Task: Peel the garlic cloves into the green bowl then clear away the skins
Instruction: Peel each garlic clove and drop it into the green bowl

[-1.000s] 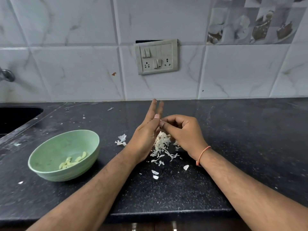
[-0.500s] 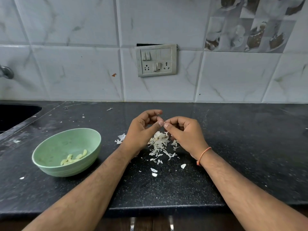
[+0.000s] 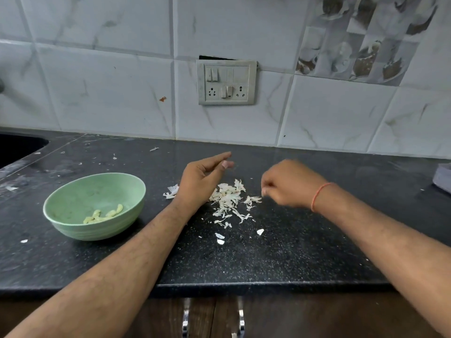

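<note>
The green bowl stands on the black counter at the left, with several peeled garlic cloves inside it. A heap of white garlic skins lies in the middle between my hands. My left hand hovers just left of the heap, its fingers loosely extended and holding nothing. My right hand is blurred to the right of the heap. Its fingers are curled downward, with the tips at the heap's right edge, and I see nothing in them.
Loose skin bits lie nearer the counter's front edge, and one larger skin piece sits left of my left hand. A dark sink is at far left, a grey object at far right. A switchboard hangs on the tiled wall.
My hands, which met fingertip to fingertip above the skins, have moved apart. The left hand's fingers have straightened, and the right hand has dropped to the right of the heap.
</note>
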